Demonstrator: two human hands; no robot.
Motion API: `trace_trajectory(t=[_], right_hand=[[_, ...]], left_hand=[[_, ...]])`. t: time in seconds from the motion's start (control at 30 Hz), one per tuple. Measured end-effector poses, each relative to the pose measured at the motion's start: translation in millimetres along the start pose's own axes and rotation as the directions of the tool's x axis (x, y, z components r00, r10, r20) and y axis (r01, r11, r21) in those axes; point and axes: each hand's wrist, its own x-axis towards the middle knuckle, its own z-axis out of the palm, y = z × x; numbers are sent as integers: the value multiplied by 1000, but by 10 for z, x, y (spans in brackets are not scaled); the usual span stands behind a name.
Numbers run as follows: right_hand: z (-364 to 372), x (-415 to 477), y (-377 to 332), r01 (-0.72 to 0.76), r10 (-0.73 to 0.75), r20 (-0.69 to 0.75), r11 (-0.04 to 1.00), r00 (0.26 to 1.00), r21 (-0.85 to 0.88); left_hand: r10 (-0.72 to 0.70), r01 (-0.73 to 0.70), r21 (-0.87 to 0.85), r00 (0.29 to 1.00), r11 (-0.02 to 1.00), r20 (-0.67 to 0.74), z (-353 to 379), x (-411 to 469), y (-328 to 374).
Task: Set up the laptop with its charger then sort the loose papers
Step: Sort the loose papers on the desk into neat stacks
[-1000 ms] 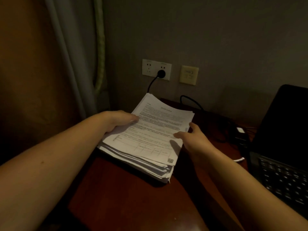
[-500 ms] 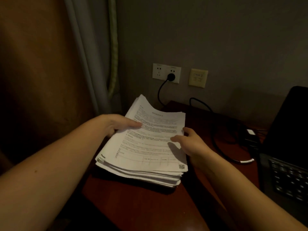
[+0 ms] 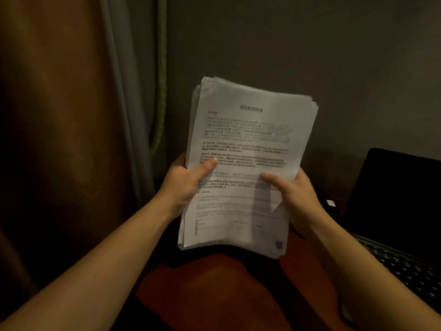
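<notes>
A thick stack of papers point(image 3: 245, 163) stands near upright in the air above the desk point(image 3: 214, 295), its printed face toward my camera, gripped on both long edges. My left hand point(image 3: 186, 182) clamps one side with the thumb laid across the top sheet, and my right hand point(image 3: 293, 194) pinches the other the same way; the fingers behind are hidden. I judge the paper-sorting half of the job to be in hand. The laptop point(image 3: 401, 211) sits open at the far right, though I cannot make out its charger lead in this gloom. The sheets are thin white office paper, densely typed, their edges staggered and one corner curled by my right thumb. The next move, as I read it, calls for a looser grip and a tap of the lower edge on the desk to square them. The desk is glossy red-brown wood and the laptop matte black. A heavy brown curtain point(image 3: 71, 115) hangs in soft folds against a dull grey wall point(image 3: 310, 56).
</notes>
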Motion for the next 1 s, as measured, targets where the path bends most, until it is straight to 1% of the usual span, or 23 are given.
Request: trace_trajectory(t=[0.07,0.13,0.23,0.3,0.4,0.5,0.57,0.6,0.63,0.7,0.8,0.9,1.0], right_hand=[[-39,-99,-39,95,-96,-85,995,992,-6],[-50,-254,29,139,-145,-140,989,979,-51],[-59,-481,281,137,-148,-132,987,980,-89],[-81,-548,387,121,-135,-128,987,983,-107],[-102,-517,281,135,-145,-151,988,978,-73],[-88,-406,36,196,-195,-154,981,969,-7],[-42,-374,-29,240,-241,-169,970,956,-27],[-18,-381,-25,246,-250,-169,968,953,-48],[-5,-394,-3,249,-257,-157,966,954,-71],[-21,-427,72,255,-266,-115,961,957,-103],[-92,-461,165,249,-260,-81,960,962,-129],[-119,-451,245,178,-194,-81,969,978,-173],[-140,-357,168,90,-109,-115,983,987,-161]], left_hand=[[45,-44,-44,998,998,36,151,-97,18],[35,-32,-58,998,998,47,216,-213,-101],[-9,9,-4,1000,1000,21,203,-358,-353],[2,-2,21,1000,1000,25,172,-366,-412],[85,-86,19,995,996,46,125,-273,-310],[146,-147,-44,989,988,-10,172,-190,-208],[160,-166,-85,984,982,-73,253,-214,-196],[163,-169,-74,984,983,-77,279,-224,-212],[165,-167,-46,985,985,-48,301,-228,-233],[147,-147,10,989,989,8,316,-230,-286],[47,-47,3,997,999,-64,267,-192,-350],[-62,62,-3,996,998,-67,226,-168,-367],[-100,97,-59,994,994,-47,199,-113,-325]])
